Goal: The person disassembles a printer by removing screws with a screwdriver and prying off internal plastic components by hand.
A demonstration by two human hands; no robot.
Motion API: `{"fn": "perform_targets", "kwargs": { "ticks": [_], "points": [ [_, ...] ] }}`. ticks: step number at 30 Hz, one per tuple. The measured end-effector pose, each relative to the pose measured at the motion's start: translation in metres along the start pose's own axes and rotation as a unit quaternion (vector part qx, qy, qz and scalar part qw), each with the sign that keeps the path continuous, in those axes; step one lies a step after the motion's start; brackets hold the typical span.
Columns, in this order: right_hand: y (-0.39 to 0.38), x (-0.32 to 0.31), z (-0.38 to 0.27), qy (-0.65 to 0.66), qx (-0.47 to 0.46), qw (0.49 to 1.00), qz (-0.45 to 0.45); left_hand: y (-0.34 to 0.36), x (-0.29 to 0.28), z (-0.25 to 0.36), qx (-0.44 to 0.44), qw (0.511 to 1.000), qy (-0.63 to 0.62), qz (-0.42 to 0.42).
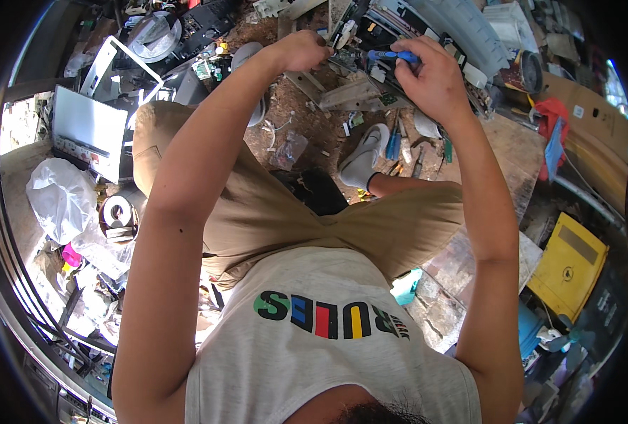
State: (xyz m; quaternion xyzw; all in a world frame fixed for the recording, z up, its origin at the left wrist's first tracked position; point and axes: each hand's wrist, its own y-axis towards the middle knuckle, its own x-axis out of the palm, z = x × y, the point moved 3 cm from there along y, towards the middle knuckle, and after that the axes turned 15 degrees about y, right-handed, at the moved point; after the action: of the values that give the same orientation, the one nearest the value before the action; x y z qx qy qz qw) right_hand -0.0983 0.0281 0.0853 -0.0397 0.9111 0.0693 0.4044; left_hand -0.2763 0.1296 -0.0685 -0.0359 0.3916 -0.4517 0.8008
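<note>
My right hand (433, 79) is closed round the blue handle of a screwdriver (393, 56), whose shaft points left toward a partly dismantled device (346, 46) with metal and dark parts. Opposite it, my left hand (301, 52) has its fingers curled together at the left side of that device. What those fingers grip is hidden. Below the two hands a grey metal bracket (353, 93) lies on the brown floor.
Pliers and other hand tools (394, 143) lie by my shoe (365, 153). A clear plastic bag (291, 151) rests between my legs. A large grey plastic housing (462, 32) stands at the far right, and a white frame (120, 67) at the far left. A yellow panel (567, 267) leans on the right.
</note>
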Motion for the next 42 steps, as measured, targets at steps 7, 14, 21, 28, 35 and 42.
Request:
{"fn": "perform_targets", "kwargs": {
  "ticks": [7,14,21,28,35,42],
  "points": [
    [0.01,0.005,-0.021,-0.133,-0.057,0.987,-0.069,0.003,0.007,0.003,-0.057,0.984,-0.168,-0.01],
    [0.064,0.02,-0.049,-0.231,0.079,0.926,-0.288,0.003,0.01,0.006,-0.084,0.952,-0.292,-0.02],
    [0.051,0.024,-0.052,-0.223,-0.061,0.908,-0.35,0.007,0.014,0.007,-0.081,0.927,-0.365,-0.022],
    [0.073,0.029,-0.047,-0.076,0.409,0.857,-0.305,0.005,0.014,0.002,-0.104,0.928,-0.358,-0.005],
    [0.071,0.033,-0.049,-0.392,-0.155,0.803,-0.421,0.017,0.017,0.001,-0.096,0.925,-0.366,-0.031],
    [0.064,0.032,-0.066,-0.213,-0.236,0.9,-0.298,0.014,0.02,0.0,-0.101,0.921,-0.377,0.002]
  ]
}}
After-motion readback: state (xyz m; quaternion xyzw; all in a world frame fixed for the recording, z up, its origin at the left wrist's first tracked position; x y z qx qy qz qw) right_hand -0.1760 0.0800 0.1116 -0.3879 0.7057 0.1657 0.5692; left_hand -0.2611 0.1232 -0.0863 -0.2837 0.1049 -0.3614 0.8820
